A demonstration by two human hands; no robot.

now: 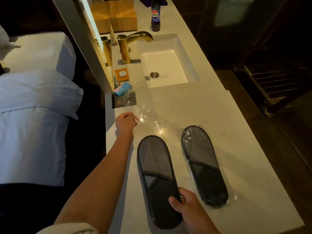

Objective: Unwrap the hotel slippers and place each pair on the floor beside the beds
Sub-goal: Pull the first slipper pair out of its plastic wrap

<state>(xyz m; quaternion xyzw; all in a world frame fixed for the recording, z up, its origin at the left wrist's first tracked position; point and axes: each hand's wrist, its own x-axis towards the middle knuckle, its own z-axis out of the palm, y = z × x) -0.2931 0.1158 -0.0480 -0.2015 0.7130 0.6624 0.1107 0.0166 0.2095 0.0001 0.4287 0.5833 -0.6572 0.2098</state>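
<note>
An unwrapped pair of grey and black slippers (157, 174), stacked flat, hangs over the white counter (236, 132); my right hand (184, 206) grips it at the toe end. To its right a second pair (203, 164) lies on the counter, still sealed in clear plastic. My left hand (125, 123) pinches the empty clear plastic wrapper (145, 114), which stretches across the counter toward the sink.
A white rectangular sink (168, 68) with a brass tap (133, 43) sits further along the counter. A soap dish (122, 75), a blue packet (124, 89), a cola bottle (155, 16) and wooden boxes (118, 16) stand behind. A bed with white pillows (33, 85) lies left, dark floor right.
</note>
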